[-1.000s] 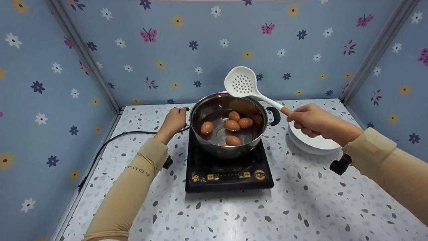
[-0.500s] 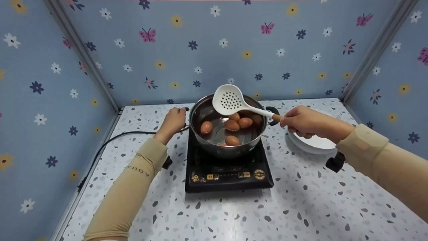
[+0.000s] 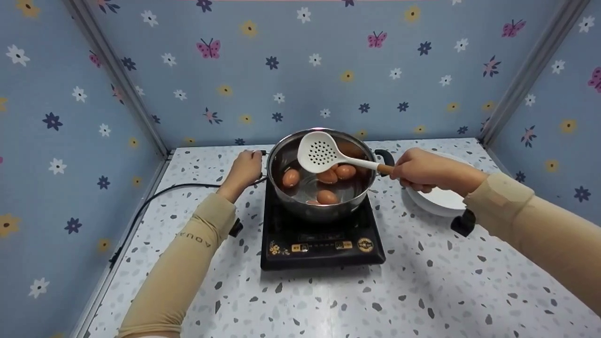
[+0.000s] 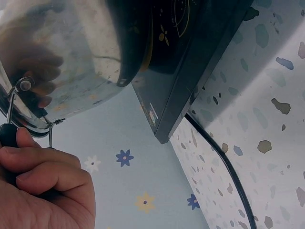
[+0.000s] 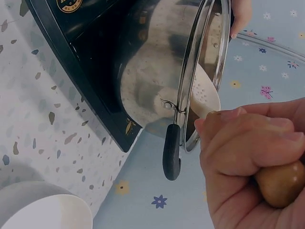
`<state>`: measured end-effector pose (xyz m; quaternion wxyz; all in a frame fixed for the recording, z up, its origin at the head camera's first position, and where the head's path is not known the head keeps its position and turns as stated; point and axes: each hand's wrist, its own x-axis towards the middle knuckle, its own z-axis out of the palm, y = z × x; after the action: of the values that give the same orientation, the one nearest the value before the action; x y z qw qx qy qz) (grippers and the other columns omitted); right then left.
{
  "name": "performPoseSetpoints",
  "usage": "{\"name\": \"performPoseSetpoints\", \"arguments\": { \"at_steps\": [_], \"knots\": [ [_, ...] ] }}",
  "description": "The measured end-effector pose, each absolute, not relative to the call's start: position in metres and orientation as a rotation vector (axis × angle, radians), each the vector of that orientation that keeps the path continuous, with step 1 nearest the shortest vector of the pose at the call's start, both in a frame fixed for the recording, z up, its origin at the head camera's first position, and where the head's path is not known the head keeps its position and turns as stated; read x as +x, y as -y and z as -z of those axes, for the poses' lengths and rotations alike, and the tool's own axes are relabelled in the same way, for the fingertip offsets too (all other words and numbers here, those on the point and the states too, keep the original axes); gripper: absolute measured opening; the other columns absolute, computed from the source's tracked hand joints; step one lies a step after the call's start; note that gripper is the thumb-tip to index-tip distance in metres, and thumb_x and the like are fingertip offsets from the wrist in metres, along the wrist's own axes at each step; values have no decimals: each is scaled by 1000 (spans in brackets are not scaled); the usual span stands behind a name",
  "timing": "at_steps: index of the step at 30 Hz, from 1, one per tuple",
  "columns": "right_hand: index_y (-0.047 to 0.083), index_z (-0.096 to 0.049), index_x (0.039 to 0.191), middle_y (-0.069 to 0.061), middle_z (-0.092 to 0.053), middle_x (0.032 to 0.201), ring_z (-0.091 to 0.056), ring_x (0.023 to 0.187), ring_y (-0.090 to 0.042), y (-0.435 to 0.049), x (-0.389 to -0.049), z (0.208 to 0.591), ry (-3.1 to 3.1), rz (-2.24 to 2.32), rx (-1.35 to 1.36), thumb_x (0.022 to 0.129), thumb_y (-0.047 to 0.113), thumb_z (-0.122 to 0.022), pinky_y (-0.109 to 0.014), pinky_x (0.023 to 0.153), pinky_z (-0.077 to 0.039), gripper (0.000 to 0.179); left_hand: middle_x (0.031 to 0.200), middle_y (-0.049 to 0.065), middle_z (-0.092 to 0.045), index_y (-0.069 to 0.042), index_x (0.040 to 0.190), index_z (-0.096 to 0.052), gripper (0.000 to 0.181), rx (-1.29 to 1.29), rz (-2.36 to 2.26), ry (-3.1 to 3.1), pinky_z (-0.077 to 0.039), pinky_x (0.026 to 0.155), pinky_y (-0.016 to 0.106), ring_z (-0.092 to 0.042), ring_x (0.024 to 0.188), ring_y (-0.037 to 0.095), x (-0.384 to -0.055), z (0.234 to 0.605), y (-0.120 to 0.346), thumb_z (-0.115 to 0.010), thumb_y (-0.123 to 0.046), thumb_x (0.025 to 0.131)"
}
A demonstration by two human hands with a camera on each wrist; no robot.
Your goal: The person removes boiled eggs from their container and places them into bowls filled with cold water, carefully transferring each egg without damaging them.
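Note:
A steel pot (image 3: 315, 213) with black side handles stands on a black induction cooker (image 3: 324, 258). Several brown eggs (image 3: 327, 197) lie in water inside it. My left hand (image 3: 245, 169) grips the pot's left handle; the left wrist view shows its fingers curled round that black handle (image 4: 8, 136). In my right hand (image 3: 415, 170) is a white slotted skimmer (image 3: 319, 152), held by its wooden handle (image 3: 385, 169). The skimmer's head is over the pot's opening and overlaps some eggs in the head view. In the right wrist view, the head dips within the pot's rim (image 5: 183, 95).
A white bowl (image 3: 434, 204) stands right of the pot, partly hidden under my right hand. The cooker's black cord (image 3: 173, 188) runs left over the speckled table (image 3: 328, 300). Flower-patterned walls (image 3: 281, 70) enclose the back and both sides.
My right hand has brought the skimmer down and leftward, from above the pot's back rim to within its opening. The left hand stays on the pot handle.

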<state>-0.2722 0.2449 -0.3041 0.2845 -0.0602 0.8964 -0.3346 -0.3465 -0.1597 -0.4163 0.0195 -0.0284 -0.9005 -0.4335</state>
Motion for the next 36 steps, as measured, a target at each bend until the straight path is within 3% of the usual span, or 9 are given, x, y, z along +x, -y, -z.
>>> {"name": "performPoseSetpoints", "arguments": {
  "at_steps": [10,18,26,36],
  "knots": [
    [-6,-64,121,0,-50,73,-35,51,-8,-238,-276,304,-2400,909,-211,113,14,-47,-27,52,-33,27,62,-4,-34,-16,72,-38,47,-115,1389,2796,-36,68,37,-31,59,15,-348,417,162,-30,-25,118],
    [-6,-66,116,-2,-53,74,-35,52,-8,-227,-275,304,-2445,871,-223,113,14,-48,-27,52,-32,27,74,2,-39,-15,78,-40,41,-90,1342,2805,-39,76,39,-38,68,20,-349,417,161,-30,-25,117],
    [-6,-67,121,-1,-53,73,-36,52,-7,-219,-274,301,-2437,845,-213,112,14,-50,-26,51,-32,28,67,-2,-39,-16,74,-40,45,-97,1365,2784,-38,70,37,-37,62,16,-349,417,160,-31,-24,117],
    [-3,-69,110,-1,-53,71,-36,52,-7,-213,-273,298,-2411,819,-237,112,16,-53,-26,50,-33,26,66,-2,-36,-16,73,-39,45,-111,1360,2782,-38,70,38,-34,60,15,-348,417,161,-30,-23,117]
  ]
}}
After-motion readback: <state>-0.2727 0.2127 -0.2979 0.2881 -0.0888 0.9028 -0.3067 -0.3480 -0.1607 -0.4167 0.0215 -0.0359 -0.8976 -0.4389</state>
